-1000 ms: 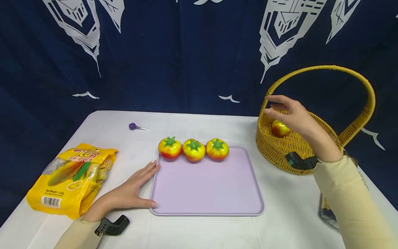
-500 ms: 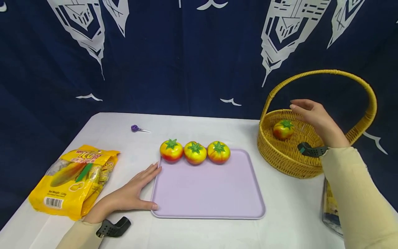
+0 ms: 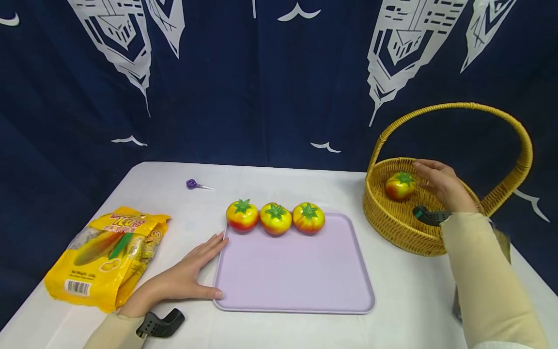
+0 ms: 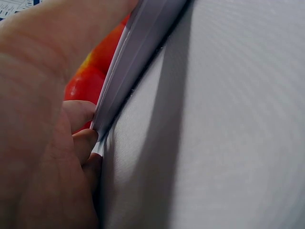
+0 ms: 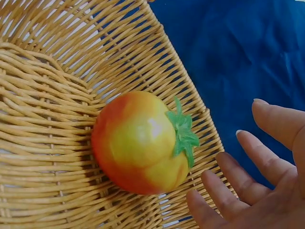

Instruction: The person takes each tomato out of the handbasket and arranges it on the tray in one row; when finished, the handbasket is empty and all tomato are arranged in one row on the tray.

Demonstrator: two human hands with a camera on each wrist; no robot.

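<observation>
My right hand (image 3: 445, 186) is over the wicker basket (image 3: 398, 237), fingers spread and holding nothing. Just beside its fingertips a red-and-yellow toy tomato (image 5: 140, 143) with a green leafy top lies inside the basket. At the left edge of the lilac tray (image 3: 296, 276) my left hand (image 3: 187, 274) rests with straight fingers and thumb against the rim. Three more tomatoes stand in a row along the tray's back edge: a left one (image 3: 242, 215), a middle one (image 3: 275, 219) and a right one (image 3: 308, 218).
A yellow snack bag (image 3: 106, 257) lies left of my left hand. Behind the tray is a small purple-headed item (image 3: 192, 184) with a thin pale stem. The basket's tall handle (image 3: 453, 105) arches over my right hand. A dark blue printed cloth (image 3: 261, 97) hangs behind the table.
My right hand first shifted right over the basket, then lowered into it beside the tomato. My left hand stays at the tray's edge. The whole head view has drifted slightly downward.
</observation>
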